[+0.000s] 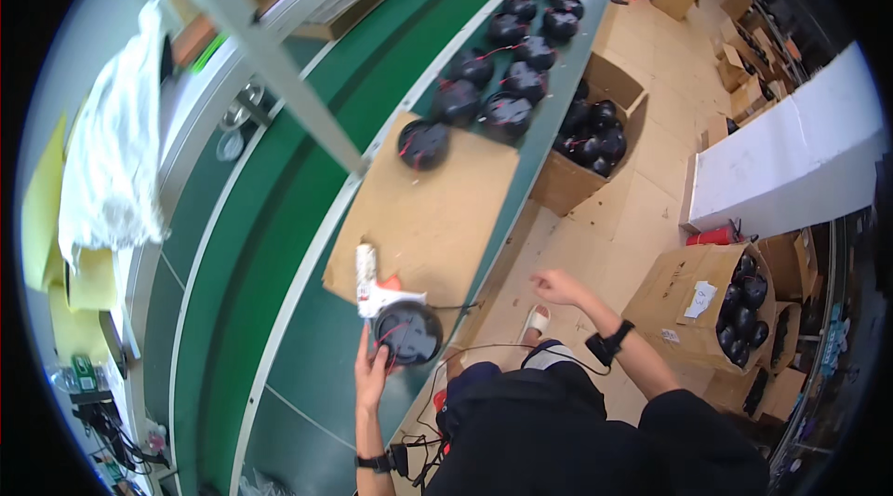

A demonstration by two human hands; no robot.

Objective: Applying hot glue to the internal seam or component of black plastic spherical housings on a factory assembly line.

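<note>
My left hand (pixel 371 373) grips a round black shell (pixel 409 332) by its near left edge, thumb on top; thin red wires run over its face. Just beyond the shell, a white and orange hot glue gun (pixel 394 295) lies on the cardboard sheet (pixel 437 207), with a dark cord leading off to the right. A white printed tube (pixel 366 263) is beside the glue gun. Out over the floor, right of the bench, my right hand (pixel 560 288) has its fingers curled together; anything between them is too small to make out. Another black shell (pixel 423 143) rests on the cardboard's far end.
Two rows of black shells with red wires (pixel 526 81) fill the far bench. Open cartons of black shells stand on the floor, one against the bench (pixel 558 184), another at right (pixel 684 296). A metal post (pixel 307 91) slants at left; a white pillar (pixel 791 142) rises at right.
</note>
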